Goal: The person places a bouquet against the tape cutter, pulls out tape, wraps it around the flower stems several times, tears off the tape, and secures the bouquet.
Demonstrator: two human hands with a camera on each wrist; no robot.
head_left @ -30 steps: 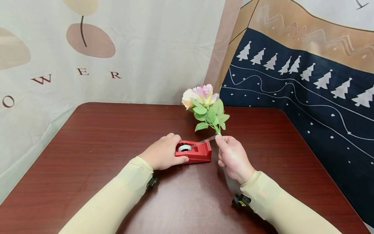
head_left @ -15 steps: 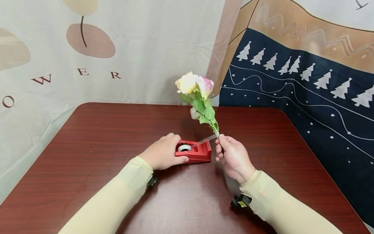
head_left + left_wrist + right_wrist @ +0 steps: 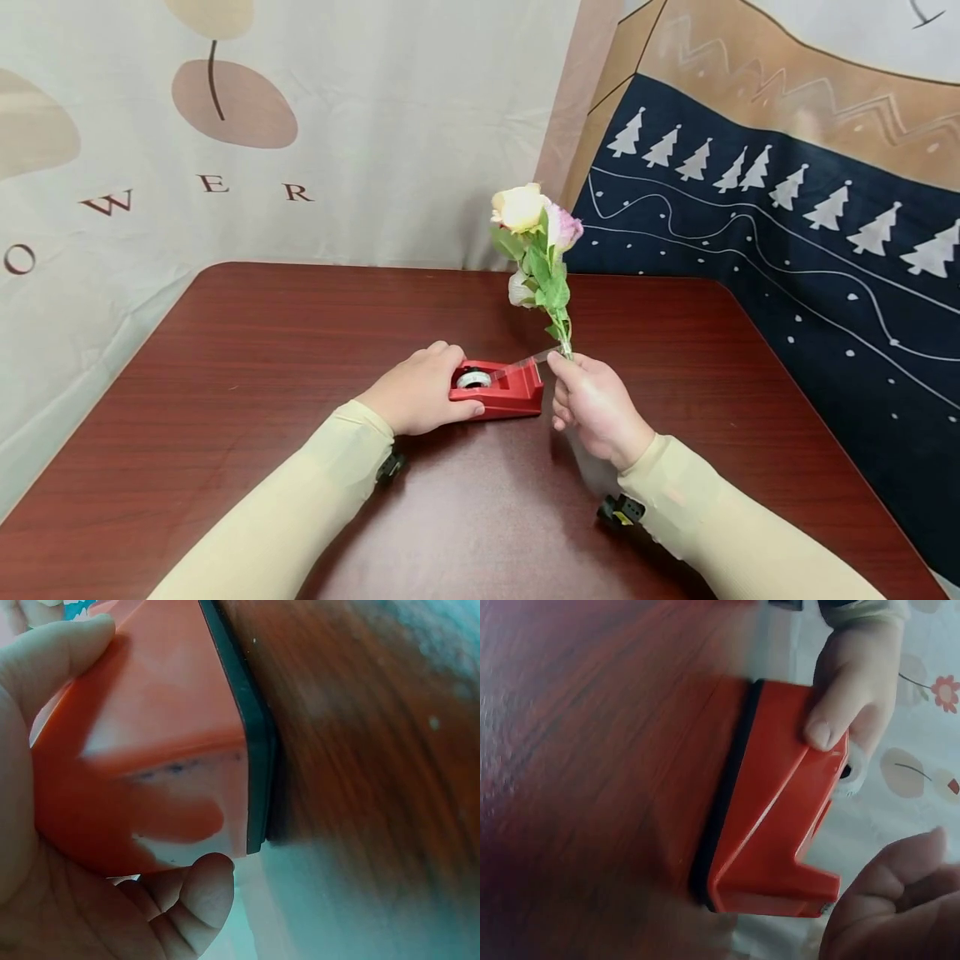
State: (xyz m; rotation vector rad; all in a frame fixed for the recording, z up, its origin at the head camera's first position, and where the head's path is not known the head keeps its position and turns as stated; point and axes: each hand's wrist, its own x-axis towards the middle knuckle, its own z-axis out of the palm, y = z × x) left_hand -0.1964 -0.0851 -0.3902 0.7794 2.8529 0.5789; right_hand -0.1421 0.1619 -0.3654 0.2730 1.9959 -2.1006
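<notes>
A red tape dispenser with a dark base stands on the table, a roll of clear tape inside it. My left hand grips its rear end, thumb on the near side; the left wrist view shows the fingers wrapped round the red body. Just right of the cutter, my right hand pinches the stems of an artificial flower bunch with cream and pink-purple blooms and green leaves. A strip of clear tape stretches from the roll to the stems. The bunch lies outside the right wrist view.
The reddish-brown wooden table spreads around both hands. Behind it hangs a pale printed curtain, and on the right a dark blue cloth with white trees. A small black camera sits on the right wrist.
The flower bunch has turned in my right fingers, its blooms swinging left and up, then back right and more upright. The left hand and the tape dispenser stay in place.
</notes>
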